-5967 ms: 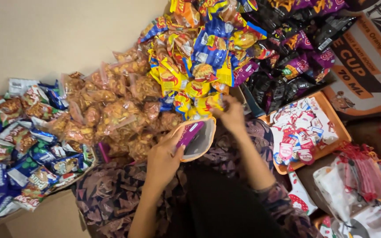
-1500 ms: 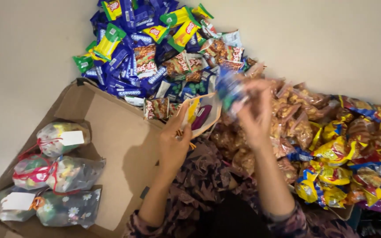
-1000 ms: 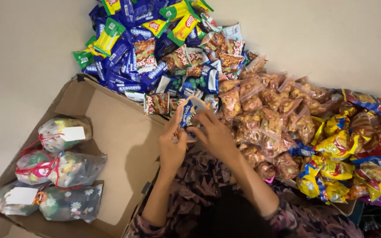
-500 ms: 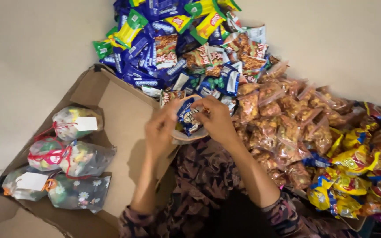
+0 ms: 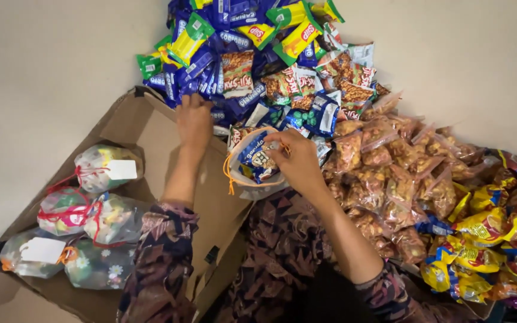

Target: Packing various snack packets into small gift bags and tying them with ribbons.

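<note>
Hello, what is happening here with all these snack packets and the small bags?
A person sits before heaps of snack packets. The right hand holds open a small drawstring bag with an orange cord, which already contains a blue packet. The left hand reaches into the pile of blue packets. To the left, a cardboard box holds several filled, tied bags with white tags. Clear packets of orange snacks lie at the right.

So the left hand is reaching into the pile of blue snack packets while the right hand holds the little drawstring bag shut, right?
Not quite. The head view shows the drawstring bag open, a packet showing inside, with the right hand at its rim. The left hand does reach into the blue snack packets.
</note>
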